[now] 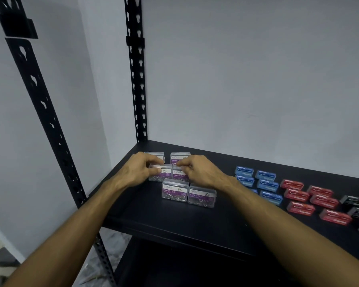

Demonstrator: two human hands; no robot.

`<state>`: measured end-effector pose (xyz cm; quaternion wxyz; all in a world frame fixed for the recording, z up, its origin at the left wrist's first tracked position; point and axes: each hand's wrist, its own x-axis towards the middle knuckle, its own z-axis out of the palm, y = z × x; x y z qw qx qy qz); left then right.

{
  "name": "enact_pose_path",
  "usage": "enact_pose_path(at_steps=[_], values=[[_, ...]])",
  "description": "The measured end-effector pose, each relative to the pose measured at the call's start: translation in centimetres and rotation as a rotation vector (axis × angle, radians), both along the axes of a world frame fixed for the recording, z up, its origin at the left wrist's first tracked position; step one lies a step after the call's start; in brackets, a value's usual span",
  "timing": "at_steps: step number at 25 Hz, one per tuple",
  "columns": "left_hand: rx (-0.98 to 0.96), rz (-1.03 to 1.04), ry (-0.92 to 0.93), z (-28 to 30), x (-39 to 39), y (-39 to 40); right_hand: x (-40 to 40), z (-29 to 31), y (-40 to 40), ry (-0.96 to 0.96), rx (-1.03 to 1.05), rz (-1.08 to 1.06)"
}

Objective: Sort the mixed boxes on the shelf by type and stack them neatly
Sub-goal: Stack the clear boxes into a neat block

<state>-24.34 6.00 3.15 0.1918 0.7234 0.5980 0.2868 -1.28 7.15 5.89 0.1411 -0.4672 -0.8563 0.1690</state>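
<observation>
Six clear paper-clip boxes [175, 190] sitting just left of centre frame on the black shelf [195, 220], in three rows of two running back toward the wall. Left hand [138, 169] curled over the middle-left box [161, 172], fingers [153, 162] hooked on its top back edge; right hand [197, 169] likewise on the middle-right box [179, 175], fingers [182, 164] pinched together at the lid. Both hands closed on their boxes, as far as can be judged; thumbs hidden behind the knuckles.

Handling, as a judgement: hard transparent plastic, stiff, smooth and a little slippery, so a light pinch may slide. Loose metal clips inside, giving modest weight for the size and a shifting load when tilted. Best taken across the two short side walls, low on the body rather than by the lid, in case the lid pops. Flat lids and bases suited to stacking, though slick plastic on plastic calls for square alignment before letting go.

To the right of centre, blue staple boxes [266, 185] grouped near the right forearm; further right, red staple boxes [311, 197]; at the right edge, black staple boxes [356, 212]. Cardboard by the look of them, light, grippier, crushable at the corners. All lying apart in loose rows, not yet stacked.
</observation>
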Motion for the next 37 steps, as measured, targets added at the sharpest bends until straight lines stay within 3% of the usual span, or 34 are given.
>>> enact_pose_path(at_steps=[7,21,27,37], values=[[-0.099,-0.157,-0.137,0.5,3.5,0.0,4.1,0.5,-1.3,0.022,-0.070,-0.075],[-0.200,-0.273,-0.102,1.7,3.6,-1.4,5.3,0.6,-3.7,-0.004,-0.082,-0.065],[-0.243,-0.343,0.161,1.7,4.2,-2.1,5.3,-0.2,-3.7,-0.215,-0.038,-0.028],[-0.197,-0.328,0.186,2.0,4.2,-2.1,4.9,-0.6,-3.4,-0.208,-0.012,-0.025]])
